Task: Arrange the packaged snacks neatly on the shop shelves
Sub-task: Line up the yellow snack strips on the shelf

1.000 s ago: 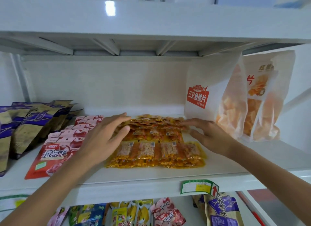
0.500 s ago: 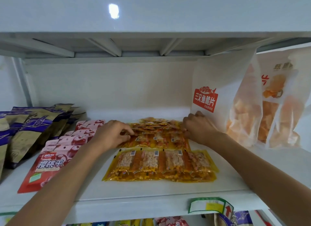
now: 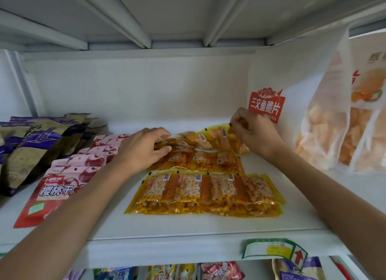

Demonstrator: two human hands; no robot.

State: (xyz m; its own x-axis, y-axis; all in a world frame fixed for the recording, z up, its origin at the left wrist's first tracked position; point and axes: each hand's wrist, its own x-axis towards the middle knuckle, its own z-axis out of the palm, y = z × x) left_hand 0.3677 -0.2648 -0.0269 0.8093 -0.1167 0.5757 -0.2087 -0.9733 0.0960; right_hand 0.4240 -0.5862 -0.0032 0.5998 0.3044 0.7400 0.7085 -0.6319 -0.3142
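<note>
Yellow-orange snack packs lie in rows on the white shelf [image 3: 188, 227]. The front pack [image 3: 205, 193] lies flat near the shelf edge, with a second row [image 3: 200, 160] behind it. My left hand [image 3: 142, 150] grips the left end of the rear pack [image 3: 213, 140], and my right hand [image 3: 257, 131] pinches its right top corner. That pack is tilted up off the stack at its right end. Part of the stack is hidden under my left hand.
Pink-red cherry packs [image 3: 60, 188] lie in a row at the left, dark purple-and-gold bags [image 3: 27, 148] beyond them. Tall white bags of orange crisps [image 3: 313, 121] stand at the right. A price tag [image 3: 273, 250] hangs on the shelf edge; more snacks [image 3: 221, 271] sit below.
Both hands moved back to the rear of the stack and took hold of the rear pack, lifting its right end. The camera moved closer and tilted up.
</note>
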